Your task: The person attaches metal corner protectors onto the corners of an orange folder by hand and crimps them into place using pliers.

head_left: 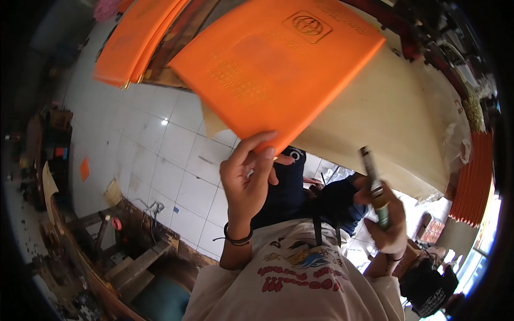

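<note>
My left hand (247, 175) pinches the near corner of an orange folder cover (300, 80) between thumb and fingers. The cover carries a globe emblem in a frame and stamped lettering, and lies at an angle over the table's edge. Off to the right, my right hand (386, 216) is wrapped around a short stick-shaped tool (375, 184), apart from the cover. That tool has a dark tip, a shiny band and a greenish lower end; its exact kind is blurred.
A stack of orange covers (134, 43) with metal corners sits at the upper left. Tan sheet material (375, 117) covers the worktable. Orange-red stacked pieces (474, 176) stand at the right. Below left is a wooden frame (134, 265) above the white tiled floor (182, 166).
</note>
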Action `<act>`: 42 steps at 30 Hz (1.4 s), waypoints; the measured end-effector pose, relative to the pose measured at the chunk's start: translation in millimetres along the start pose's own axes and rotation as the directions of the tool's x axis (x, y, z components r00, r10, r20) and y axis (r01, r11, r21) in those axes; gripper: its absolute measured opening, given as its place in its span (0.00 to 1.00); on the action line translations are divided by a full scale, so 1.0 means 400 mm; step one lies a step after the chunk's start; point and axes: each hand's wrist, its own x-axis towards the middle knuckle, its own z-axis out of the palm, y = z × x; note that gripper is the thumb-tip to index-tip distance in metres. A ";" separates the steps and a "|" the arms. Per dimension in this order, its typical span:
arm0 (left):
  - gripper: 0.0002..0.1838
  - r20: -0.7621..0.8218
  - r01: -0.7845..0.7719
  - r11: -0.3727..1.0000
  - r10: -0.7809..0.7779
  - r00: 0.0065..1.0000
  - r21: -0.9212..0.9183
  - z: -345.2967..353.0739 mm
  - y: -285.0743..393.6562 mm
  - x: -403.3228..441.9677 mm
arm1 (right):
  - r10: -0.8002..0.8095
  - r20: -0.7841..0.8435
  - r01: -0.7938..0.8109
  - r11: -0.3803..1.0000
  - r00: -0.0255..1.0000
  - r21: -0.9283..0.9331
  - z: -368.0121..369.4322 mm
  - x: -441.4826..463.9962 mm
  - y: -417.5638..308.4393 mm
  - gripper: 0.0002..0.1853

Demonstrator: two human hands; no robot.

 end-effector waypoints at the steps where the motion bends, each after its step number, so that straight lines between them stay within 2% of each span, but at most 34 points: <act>1: 0.14 -0.026 0.016 1.000 -0.017 1.000 -0.018 0.009 0.001 -0.003 | 0.034 -0.115 -0.039 0.998 0.993 -0.046 -0.021 0.005 -0.021 0.29; 2: 0.14 -0.051 0.033 0.999 -0.035 0.998 -0.035 0.018 0.006 -0.006 | 0.067 -0.229 -0.088 0.993 0.971 -0.082 -0.042 0.009 -0.042 0.27; 3: 0.14 -0.074 0.049 0.997 -0.052 0.996 -0.051 0.024 0.008 -0.008 | -0.050 -0.184 -0.025 0.922 0.982 -0.386 -0.084 0.026 -0.038 0.26; 5: 0.13 -0.018 0.049 0.995 -0.051 0.999 -0.088 0.039 0.005 -0.015 | -0.143 -0.284 -0.086 0.745 0.948 -0.662 -0.127 0.050 -0.031 0.22; 8: 0.13 0.037 0.064 0.994 -0.061 0.997 -0.089 0.095 0.003 -0.039 | -0.239 -0.341 -0.120 0.633 0.909 -0.765 -0.171 0.083 0.005 0.16; 13: 0.11 0.005 0.048 0.981 -0.048 0.999 -0.188 0.189 -0.007 -0.062 | -0.293 -0.307 -0.097 0.561 0.905 -0.822 -0.224 0.112 0.013 0.20; 17: 0.10 0.063 0.014 0.992 -0.007 0.998 -0.122 0.237 -0.023 -0.061 | -0.387 -0.291 -0.067 0.498 0.875 -0.864 -0.238 0.140 0.038 0.22; 20: 0.11 0.092 0.029 0.999 -0.024 0.995 -0.046 0.240 -0.007 -0.053 | -0.567 -0.309 -0.115 0.352 0.763 -0.929 -0.216 0.146 0.054 0.20; 23: 0.12 0.098 0.107 0.990 -0.098 0.990 -0.094 0.234 0.001 -0.050 | -0.554 -0.408 -0.058 0.541 0.726 -0.839 -0.143 0.098 0.045 0.16; 24: 0.13 0.104 0.115 0.992 -0.109 0.989 -0.057 0.230 0.001 -0.050 | -0.434 -0.451 0.028 0.743 0.780 -0.668 -0.098 0.077 0.051 0.15; 25: 0.13 0.110 0.124 0.992 -0.121 0.987 -0.019 0.226 0.001 -0.051 | -0.369 -0.427 0.112 0.849 0.825 -0.516 -0.043 0.069 0.047 0.16; 27: 0.14 0.098 0.121 0.993 -0.120 0.988 -0.008 0.226 0.002 -0.052 | -0.383 -0.256 0.228 0.848 0.888 -0.478 0.033 0.068 0.041 0.17; 29: 0.13 0.069 0.098 0.993 -0.093 0.993 -0.068 0.240 0.007 -0.049 | -0.331 -0.318 0.214 0.912 0.889 -0.350 0.086 0.084 0.048 0.19; 31: 0.10 0.048 0.017 1.000 -0.018 0.999 0.019 0.241 0.004 -0.040 | -0.234 -0.382 0.156 0.962 0.894 -0.225 0.111 0.090 0.043 0.19; 32: 0.09 0.035 -0.021 0.998 0.019 0.999 0.061 0.241 0.003 -0.042 | -0.237 -0.405 0.162 0.964 0.883 -0.211 0.122 0.090 0.049 0.19; 37: 0.06 0.069 0.005 0.996 -0.011 0.998 0.087 0.227 -0.007 -0.038 | -0.205 -0.482 0.153 0.977 0.852 -0.146 0.154 0.100 0.066 0.18; 41: 0.06 0.070 0.051 0.996 -0.056 0.996 0.079 0.224 -0.010 -0.043 | -0.264 -0.518 0.178 0.961 0.814 -0.210 0.160 0.116 0.082 0.18; 42: 0.06 0.072 0.023 0.995 -0.029 0.997 0.095 0.223 -0.010 -0.042 | -0.276 -0.524 0.188 0.958 0.806 -0.216 0.162 0.118 0.084 0.17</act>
